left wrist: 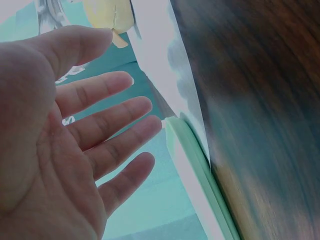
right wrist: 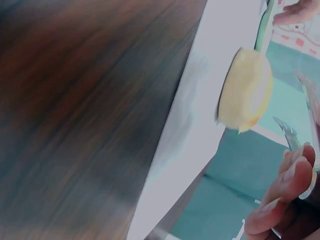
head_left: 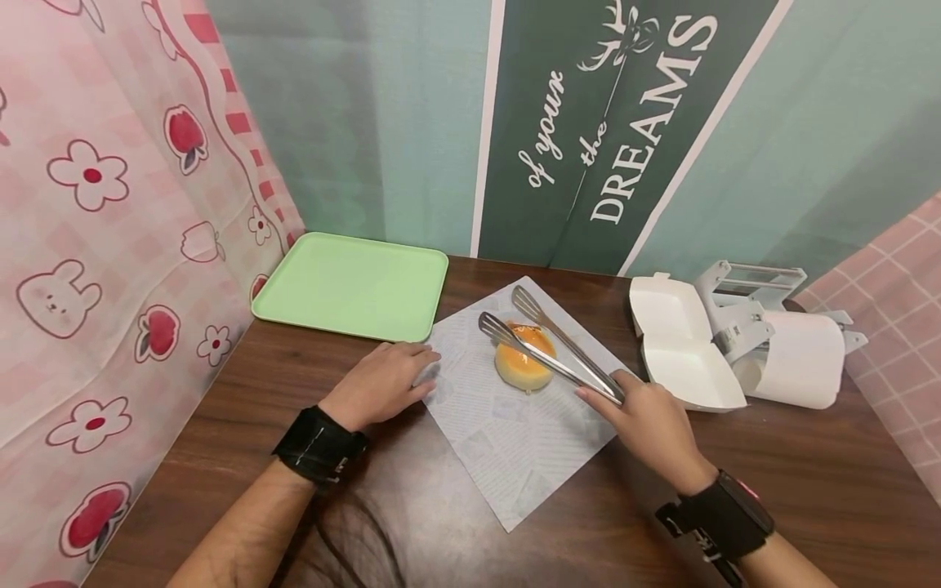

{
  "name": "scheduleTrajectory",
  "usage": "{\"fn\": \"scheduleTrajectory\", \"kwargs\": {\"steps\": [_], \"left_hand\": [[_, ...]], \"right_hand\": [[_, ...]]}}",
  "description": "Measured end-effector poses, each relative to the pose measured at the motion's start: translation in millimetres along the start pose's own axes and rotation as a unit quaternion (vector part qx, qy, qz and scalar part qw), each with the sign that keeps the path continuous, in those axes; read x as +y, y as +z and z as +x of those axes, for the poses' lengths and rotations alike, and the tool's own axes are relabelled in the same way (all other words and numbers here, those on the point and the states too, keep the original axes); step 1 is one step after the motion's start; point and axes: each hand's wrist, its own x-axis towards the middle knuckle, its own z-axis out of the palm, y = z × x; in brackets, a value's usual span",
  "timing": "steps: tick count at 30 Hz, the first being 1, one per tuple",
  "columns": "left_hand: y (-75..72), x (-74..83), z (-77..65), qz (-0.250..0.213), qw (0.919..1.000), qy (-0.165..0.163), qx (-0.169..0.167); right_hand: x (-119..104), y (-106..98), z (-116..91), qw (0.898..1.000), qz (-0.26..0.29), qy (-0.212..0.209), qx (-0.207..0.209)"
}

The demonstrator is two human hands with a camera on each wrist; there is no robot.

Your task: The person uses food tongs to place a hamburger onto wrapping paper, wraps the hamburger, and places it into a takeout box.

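A round yellow cake (head_left: pixel 524 374) with a glossy orange-brown top lies on a square of printed white paper (head_left: pixel 515 457). My right hand (head_left: pixel 654 425) grips metal tongs (head_left: pixel 553 362) with slotted heads. Their two heads stand apart over the cake; in the right wrist view the tongs hang above the cake (right wrist: pixel 244 90), not clamped on it. My left hand (head_left: pixel 384 384) is by the paper's left corner, fingers loosely extended and spread. Nothing lies in its palm in the left wrist view, where the paper (left wrist: pixel 160 55) and tray edge show beyond the fingertips.
At the back left a light green tray (head_left: pixel 353 286) lies on the dark wooden table (head_left: pixel 243 425). An opened white carton (head_left: pixel 694 371) stands to the right, beside a white roll (head_left: pixel 804 359) on a holder. Fabric-covered walls close off the back and left.
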Motion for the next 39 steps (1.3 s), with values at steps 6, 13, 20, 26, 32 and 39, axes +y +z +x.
{"fn": "scheduleTrajectory", "kwargs": {"steps": [6,13,20,26,32,39], "left_hand": [[0.3,1.9,1.2,-0.001,1.0000,0.006,-0.002],[0.7,3.0,-1.0,0.002,1.0000,0.002,0.000],[3.1,3.4,0.1,0.007,0.9999,0.008,-0.004],[3.6,4.2,1.5,0.002,0.9999,0.004,-0.016],[3.6,3.9,1.3,-0.005,0.9998,0.001,-0.021],[4.8,4.3,1.6,-0.006,0.9997,0.002,-0.022]], "right_hand": [[-16,10,14,1.000,-0.006,-0.013,0.001],[-39,22,32,0.997,-0.044,-0.065,0.026],[-61,32,49,0.996,-0.052,-0.069,0.008],[-76,37,59,0.992,-0.060,-0.103,0.033],[-92,40,71,0.991,-0.059,-0.119,0.032],[-108,41,88,0.992,-0.042,-0.118,0.015]]}}
